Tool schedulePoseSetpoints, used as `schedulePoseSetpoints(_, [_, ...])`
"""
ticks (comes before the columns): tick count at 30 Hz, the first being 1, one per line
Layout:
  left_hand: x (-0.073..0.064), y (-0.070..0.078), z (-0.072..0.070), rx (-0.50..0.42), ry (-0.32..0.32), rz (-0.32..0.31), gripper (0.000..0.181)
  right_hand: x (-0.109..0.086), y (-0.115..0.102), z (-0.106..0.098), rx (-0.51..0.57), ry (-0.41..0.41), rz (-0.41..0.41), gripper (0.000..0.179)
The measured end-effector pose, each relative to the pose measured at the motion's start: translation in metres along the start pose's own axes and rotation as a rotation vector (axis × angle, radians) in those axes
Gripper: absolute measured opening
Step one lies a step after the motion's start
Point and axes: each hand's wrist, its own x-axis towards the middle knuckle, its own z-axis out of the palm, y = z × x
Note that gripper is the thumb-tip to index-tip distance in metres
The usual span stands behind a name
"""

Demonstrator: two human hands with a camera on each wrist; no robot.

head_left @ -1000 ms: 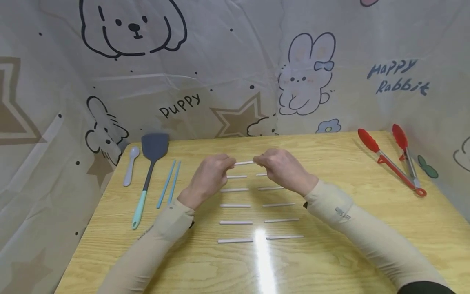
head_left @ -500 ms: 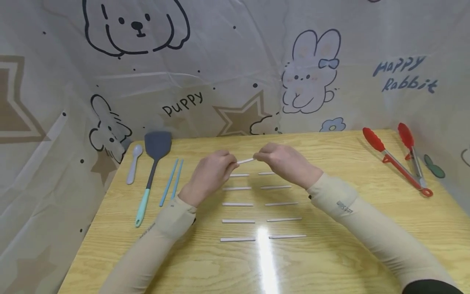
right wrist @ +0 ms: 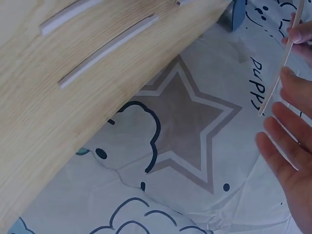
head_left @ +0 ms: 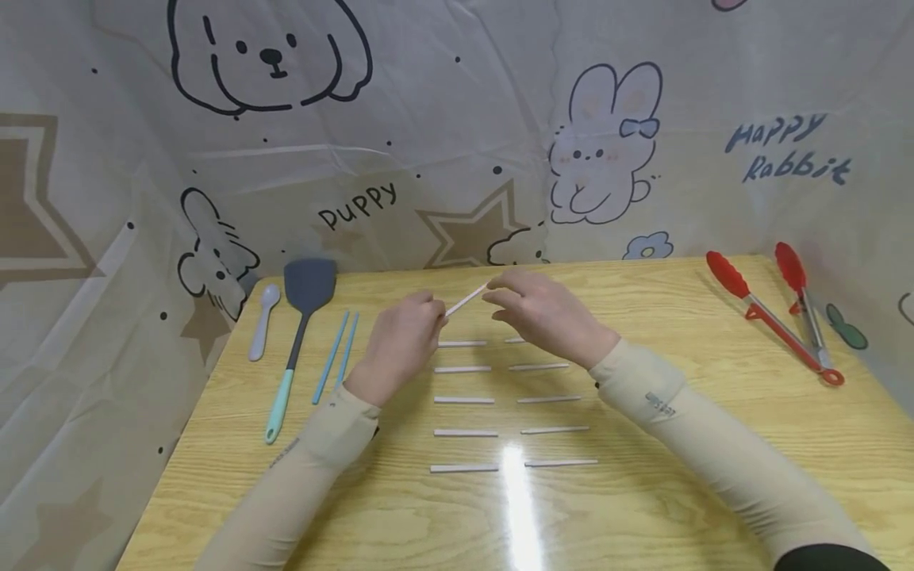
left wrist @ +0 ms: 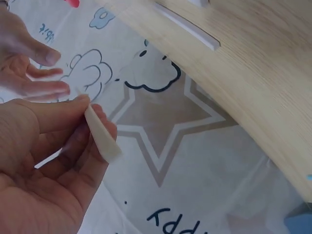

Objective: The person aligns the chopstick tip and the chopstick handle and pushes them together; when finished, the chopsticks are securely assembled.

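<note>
Between thumb and fingers my left hand [head_left: 405,333] pinches one end of a thin white stick [head_left: 466,300], raised above the far part of the table. The stick slants up to the right; its near end shows flat and pale in the left wrist view [left wrist: 101,134]. My right hand [head_left: 546,313] is at its other end, fingers loosely spread. In the right wrist view, the right thumb lies close along the stick [right wrist: 275,90]. Below the hands, similar white sticks lie in a left column [head_left: 464,400] and a right column [head_left: 548,399], the farthest partly hidden.
On the left of the wooden table [head_left: 357,507] lie a small spoon [head_left: 264,321], a grey spatula [head_left: 307,289] with a mint handle and two blue sticks [head_left: 330,357]. Red-tipped tongs [head_left: 781,333] lie at the far right. A printed cloth [head_left: 457,95] hangs behind.
The right hand's fingers have opened and come off the stick, which both hands held before. The stick's right end has tilted upward, while the left hand keeps its pinch.
</note>
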Motion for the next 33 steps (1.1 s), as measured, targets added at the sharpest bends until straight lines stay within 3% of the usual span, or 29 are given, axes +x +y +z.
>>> schedulePoseSetpoints(4, [-0.003, -0.009, -0.002, -0.064, -0.043, -0.087, 0.006, -0.003, 0.003, 0.000, 0.025, 0.001, 0.003, 0.031])
schedulePoseSetpoints(13, [-0.013, -0.040, 0.004, -0.185, -0.156, -0.328, 0.011, -0.018, 0.011, 0.012, 0.044, -0.150, 0.136, 0.025])
schedulePoseSetpoints(21, [-0.023, -0.061, 0.006, -0.269, -0.213, -0.408, 0.016, -0.029, 0.018, 0.017, 0.017, -0.314, 0.327, 0.027])
schedulePoseSetpoints(25, [-0.027, -0.068, 0.008, -0.285, -0.237, -0.442, 0.024, -0.034, 0.019, 0.020, 0.049, -0.380, 0.365, 0.026])
schedulePoseSetpoints(33, [-0.037, -0.081, 0.012, -0.246, -0.286, -0.492, 0.007, -0.036, 0.016, 0.026, 0.054, -0.527, 0.412, 0.018])
